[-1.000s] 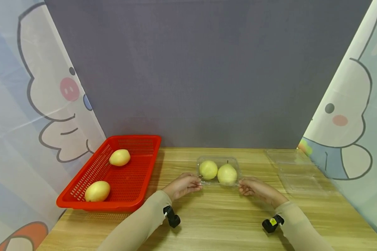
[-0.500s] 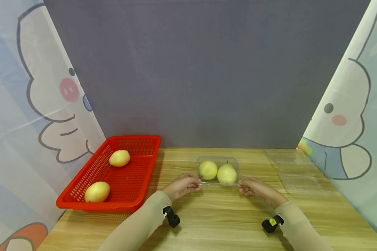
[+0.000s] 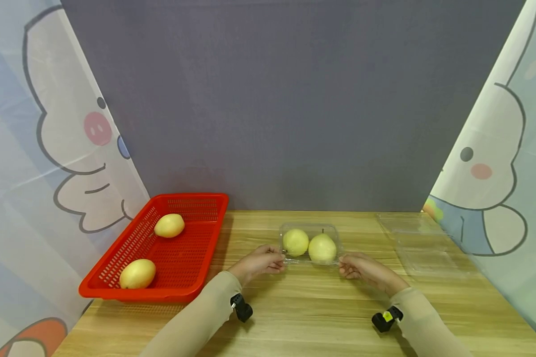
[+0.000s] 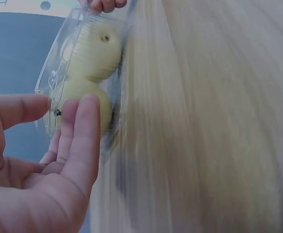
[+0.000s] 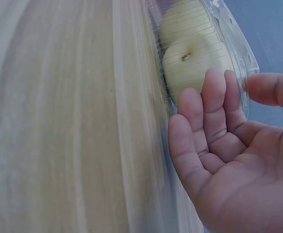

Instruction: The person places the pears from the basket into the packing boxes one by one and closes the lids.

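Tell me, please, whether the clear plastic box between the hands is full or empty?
Full: the clear box holds two pale pears side by side, filling it; left hand and right hand touch its ends.

my left hand (image 4: 44, 165) touches the near end of the clear box (image 4: 83, 73) with straight fingers. two pears (image 4: 95, 51) sit inside it on the wooden table (image 4: 214, 121).
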`<state>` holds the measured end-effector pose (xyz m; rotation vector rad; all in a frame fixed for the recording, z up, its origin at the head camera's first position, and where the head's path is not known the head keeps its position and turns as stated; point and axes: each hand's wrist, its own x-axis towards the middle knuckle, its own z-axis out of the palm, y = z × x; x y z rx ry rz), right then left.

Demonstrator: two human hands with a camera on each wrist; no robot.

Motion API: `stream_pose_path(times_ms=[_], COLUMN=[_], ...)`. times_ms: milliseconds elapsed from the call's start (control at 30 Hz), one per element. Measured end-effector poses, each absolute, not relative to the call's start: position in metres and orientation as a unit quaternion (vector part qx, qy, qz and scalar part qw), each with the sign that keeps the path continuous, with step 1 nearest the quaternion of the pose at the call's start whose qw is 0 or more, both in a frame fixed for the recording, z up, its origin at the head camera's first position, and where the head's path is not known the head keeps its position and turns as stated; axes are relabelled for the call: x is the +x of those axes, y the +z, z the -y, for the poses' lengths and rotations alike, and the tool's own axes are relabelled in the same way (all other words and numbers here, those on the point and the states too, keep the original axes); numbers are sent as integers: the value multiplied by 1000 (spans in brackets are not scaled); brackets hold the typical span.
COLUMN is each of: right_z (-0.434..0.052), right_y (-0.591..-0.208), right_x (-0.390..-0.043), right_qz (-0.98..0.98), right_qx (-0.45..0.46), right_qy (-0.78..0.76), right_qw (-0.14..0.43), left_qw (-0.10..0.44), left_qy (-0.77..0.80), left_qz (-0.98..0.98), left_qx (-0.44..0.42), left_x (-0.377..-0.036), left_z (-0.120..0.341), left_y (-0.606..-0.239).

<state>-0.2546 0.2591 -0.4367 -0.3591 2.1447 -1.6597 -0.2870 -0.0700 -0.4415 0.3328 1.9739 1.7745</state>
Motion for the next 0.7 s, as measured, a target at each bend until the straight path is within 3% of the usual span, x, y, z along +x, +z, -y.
stream_pose_path(times_ms=[500, 700], right_z=[-261, -261], right_y=[-439, -439], right_x=[-255, -256], right_qz=[-761, -764], right_qx=[-139, -142], right_qy=[-601, -597], right_qw=[198, 200], left_qw=[171, 116], left_qy=[539, 458], left_qz=[-807, -860], left_qx=[171, 194], left_x=[-283, -282], left_z=[72, 73], left_y=[-430, -423])
